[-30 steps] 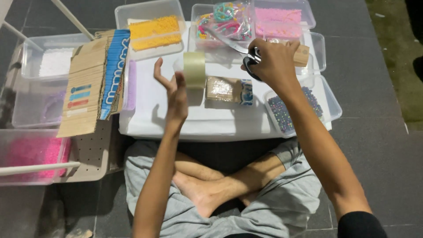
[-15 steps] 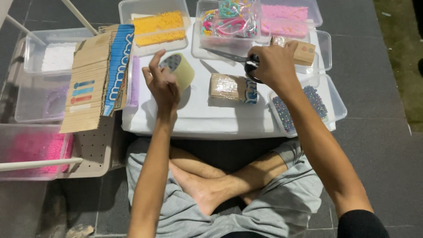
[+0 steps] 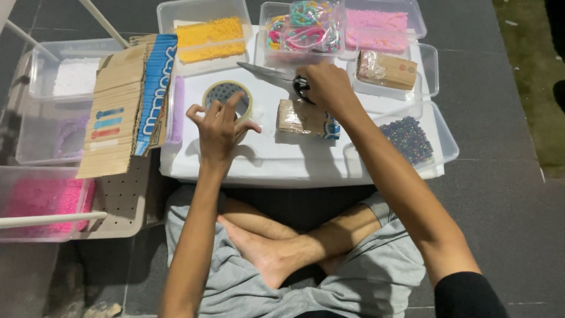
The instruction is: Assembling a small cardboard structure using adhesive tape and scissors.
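Presently: tape roll, light, rigid, best pinched at its rim, is held by left hand; scissors, at two o'clock, are gripped by right hand.

The right hand covers the scissors' handles, so only the blades show. The left hand hides the near rim of the tape roll. The pink-bead tub is cut off at the left edge, and the contents of the plastic-wrapped packet are perhaps beads, too blurred to tell.

A clear roll of packing tape lies on the flat white foam board, left of the small plastic-wrapped packet; metal scissors lie behind both.
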